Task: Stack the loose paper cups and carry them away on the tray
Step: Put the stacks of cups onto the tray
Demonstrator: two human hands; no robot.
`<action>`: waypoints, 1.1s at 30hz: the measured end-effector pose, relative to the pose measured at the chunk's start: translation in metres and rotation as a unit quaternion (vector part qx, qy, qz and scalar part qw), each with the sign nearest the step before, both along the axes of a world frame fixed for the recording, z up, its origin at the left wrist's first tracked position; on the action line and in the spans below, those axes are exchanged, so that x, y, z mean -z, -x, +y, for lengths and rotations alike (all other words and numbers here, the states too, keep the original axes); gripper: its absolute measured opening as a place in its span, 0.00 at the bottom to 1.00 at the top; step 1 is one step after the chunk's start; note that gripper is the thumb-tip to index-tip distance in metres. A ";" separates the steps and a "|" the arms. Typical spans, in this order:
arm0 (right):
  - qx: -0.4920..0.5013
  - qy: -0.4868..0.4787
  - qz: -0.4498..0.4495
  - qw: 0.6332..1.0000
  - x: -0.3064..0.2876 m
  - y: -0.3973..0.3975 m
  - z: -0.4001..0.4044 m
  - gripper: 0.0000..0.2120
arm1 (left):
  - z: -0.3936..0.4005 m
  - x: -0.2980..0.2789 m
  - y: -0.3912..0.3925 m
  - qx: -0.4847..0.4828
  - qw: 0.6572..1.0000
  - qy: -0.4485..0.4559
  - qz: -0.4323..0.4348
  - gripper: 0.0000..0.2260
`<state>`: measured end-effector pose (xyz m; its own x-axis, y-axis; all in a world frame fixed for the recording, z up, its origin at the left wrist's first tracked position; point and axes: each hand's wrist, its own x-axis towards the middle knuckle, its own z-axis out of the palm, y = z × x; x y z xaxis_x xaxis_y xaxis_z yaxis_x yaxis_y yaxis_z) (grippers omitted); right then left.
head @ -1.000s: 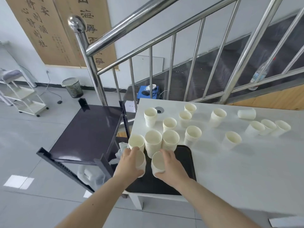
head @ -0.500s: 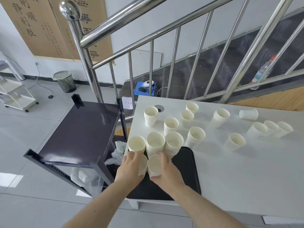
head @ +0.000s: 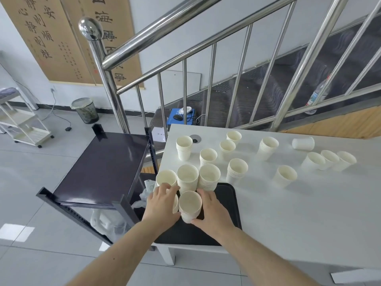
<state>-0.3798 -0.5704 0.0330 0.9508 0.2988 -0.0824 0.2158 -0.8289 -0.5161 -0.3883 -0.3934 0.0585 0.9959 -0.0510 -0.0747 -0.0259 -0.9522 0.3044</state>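
An upright stack of cups was clasped between the left hand and right hand, above the near-left tray.

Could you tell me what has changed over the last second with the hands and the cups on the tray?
Both hands pushed their cups away from the person, up against the stacks at the tray's far edge. The left hand keeps its grip on a mostly hidden cup; the right hand keeps hold of the cup stack. The black tray and the loose cups on the white table stayed put.
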 end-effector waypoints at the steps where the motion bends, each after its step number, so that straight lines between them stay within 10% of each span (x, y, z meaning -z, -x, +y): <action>1: -0.001 -0.001 -0.001 1.000 -0.005 0.003 -0.009 0.36 | -0.009 -0.006 0.002 0.008 1.000 -0.008 -0.007 0.31; 33: 0.102 0.119 0.048 0.986 -0.049 -0.067 -0.290 0.39 | -0.256 -0.034 -0.130 0.124 0.987 -0.091 0.050 0.27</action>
<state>-0.3133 -0.8603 0.0824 0.9737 0.0626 -0.2193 -0.0092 -0.9499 -0.3123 -0.2582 -0.6499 0.0928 0.9414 -0.2693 -0.2031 -0.2439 -0.9594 0.1416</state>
